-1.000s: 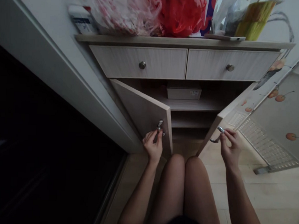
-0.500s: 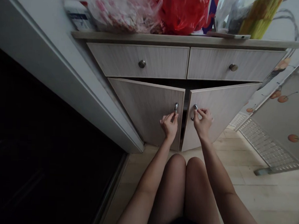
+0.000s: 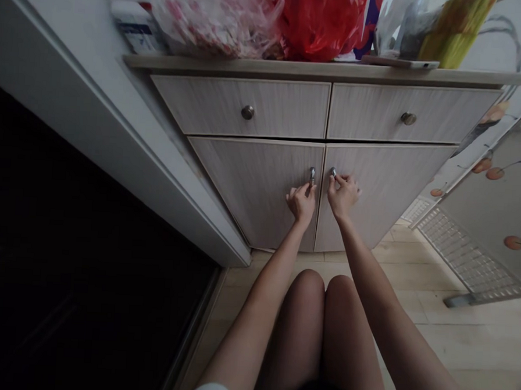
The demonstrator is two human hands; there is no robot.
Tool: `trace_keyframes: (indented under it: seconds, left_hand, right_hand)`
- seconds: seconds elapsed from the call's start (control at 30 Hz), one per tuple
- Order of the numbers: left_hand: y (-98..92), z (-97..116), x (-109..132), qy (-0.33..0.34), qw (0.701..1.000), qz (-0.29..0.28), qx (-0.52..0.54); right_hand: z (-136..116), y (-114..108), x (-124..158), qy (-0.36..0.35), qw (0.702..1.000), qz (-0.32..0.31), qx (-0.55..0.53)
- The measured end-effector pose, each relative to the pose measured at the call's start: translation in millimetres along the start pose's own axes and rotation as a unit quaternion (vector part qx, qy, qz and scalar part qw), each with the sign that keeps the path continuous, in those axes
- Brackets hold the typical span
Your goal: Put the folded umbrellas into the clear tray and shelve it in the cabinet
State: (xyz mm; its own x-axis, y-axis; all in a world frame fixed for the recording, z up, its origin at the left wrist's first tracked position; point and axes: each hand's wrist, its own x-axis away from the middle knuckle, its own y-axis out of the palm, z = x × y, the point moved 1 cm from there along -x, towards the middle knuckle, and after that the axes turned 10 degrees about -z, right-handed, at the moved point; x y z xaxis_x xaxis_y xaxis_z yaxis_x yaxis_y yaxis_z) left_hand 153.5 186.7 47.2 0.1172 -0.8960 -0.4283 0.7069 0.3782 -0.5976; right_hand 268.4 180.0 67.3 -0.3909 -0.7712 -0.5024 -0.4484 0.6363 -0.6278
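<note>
A pale wood-grain cabinet stands before me, its left door [image 3: 261,183] and right door [image 3: 387,190] lying nearly flush with the frame. My left hand [image 3: 301,203] pinches the lower end of the metal handle [image 3: 312,173] on the left door. On the right door, my right hand [image 3: 343,194] has thumb and fingers closed on the other metal handle [image 3: 333,171], which is partly hidden behind them. Just a thin dark line shows along the top of the doors, so the inside is hidden.
Above the doors are two drawers with round knobs [image 3: 247,111]. The cabinet top [image 3: 293,68] holds a pinkish plastic bag [image 3: 217,18], a red bag [image 3: 324,24], a white bottle [image 3: 138,28] and a yellow package [image 3: 456,33]. A cherry-patterned panel [image 3: 495,213] stands right; a dark doorway [image 3: 66,237] lies left.
Both cabinet doors have swung inward from ajar to nearly shut. My hands moved forward with the handles and came closer together.
</note>
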Motion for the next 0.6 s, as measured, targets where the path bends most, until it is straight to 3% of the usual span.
trace_keyframes:
  seconds: [0.6]
  left_hand:
    - [10.0,2.7,-22.3,-0.012,1.000,-0.018,-0.021]
  right_hand:
    - [-4.2,18.2,-20.5,0.032,0.999,-0.020,-0.005]
